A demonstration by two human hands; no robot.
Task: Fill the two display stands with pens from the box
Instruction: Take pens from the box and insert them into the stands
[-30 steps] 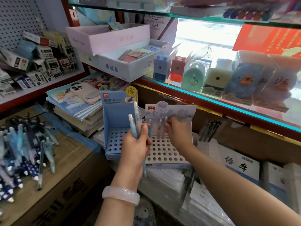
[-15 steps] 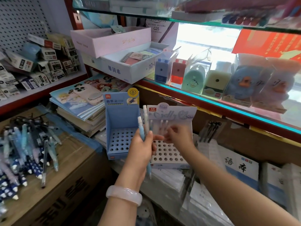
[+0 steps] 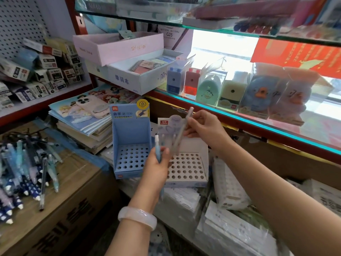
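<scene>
Two display stands sit side by side on stacked packs: a blue stand [image 3: 129, 130] on the left and a white stand [image 3: 191, 179] on the right, both with rows of round holes. My left hand [image 3: 158, 167] grips a light blue pen [image 3: 157, 150] upright in front of them. My right hand [image 3: 204, 126] pinches a pale pen [image 3: 182, 132], held slanted and blurred above the white stand. Several pale pens stand at the white stand's back row, partly hidden by the slanted pen. A pile of loose pens [image 3: 24, 167] lies on a cardboard box at the left.
The brown cardboard box [image 3: 73, 196] under the pens fills the lower left. A stack of books with a phone [image 3: 92, 108] on top is behind the blue stand. A glass shelf [image 3: 239, 115] with sharpeners hangs over the stands. Wrapped packs [image 3: 230, 193] lie to the right.
My right hand has drawn one pale pen away from my left hand and lifted it up and to the right, slanted. One blue pen stays in my left hand.
</scene>
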